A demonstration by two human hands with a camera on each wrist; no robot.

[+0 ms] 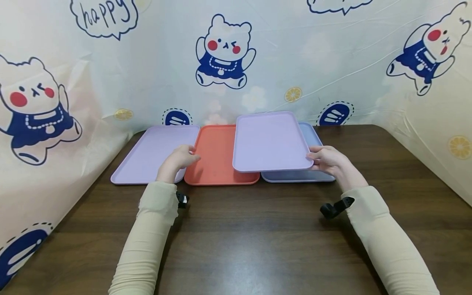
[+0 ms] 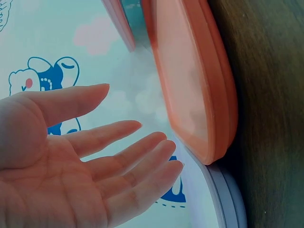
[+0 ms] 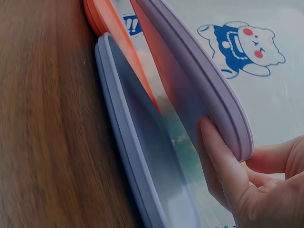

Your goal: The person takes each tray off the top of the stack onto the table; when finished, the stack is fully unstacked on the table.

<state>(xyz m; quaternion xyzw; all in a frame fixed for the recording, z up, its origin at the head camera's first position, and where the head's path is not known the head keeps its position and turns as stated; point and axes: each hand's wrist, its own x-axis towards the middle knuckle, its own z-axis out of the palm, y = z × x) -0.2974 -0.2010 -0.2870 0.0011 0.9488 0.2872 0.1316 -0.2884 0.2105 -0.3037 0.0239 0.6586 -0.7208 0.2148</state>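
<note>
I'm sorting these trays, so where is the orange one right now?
In the head view the orange tray lies flat on the table, left of centre, between the left lilac tray and the blue tray, its right edge under the lifted lilac tray.

The left hand [image 2: 61,166] lies open, palm showing, fingers straight and holding nothing. Just beside its fingertips is the orange tray [image 2: 190,80], whose corner overlaps a pale lilac tray [image 2: 223,194] on the brown table [image 2: 270,95].

Bright, even light, soft shadows; wrist views blurred close up.
</note>
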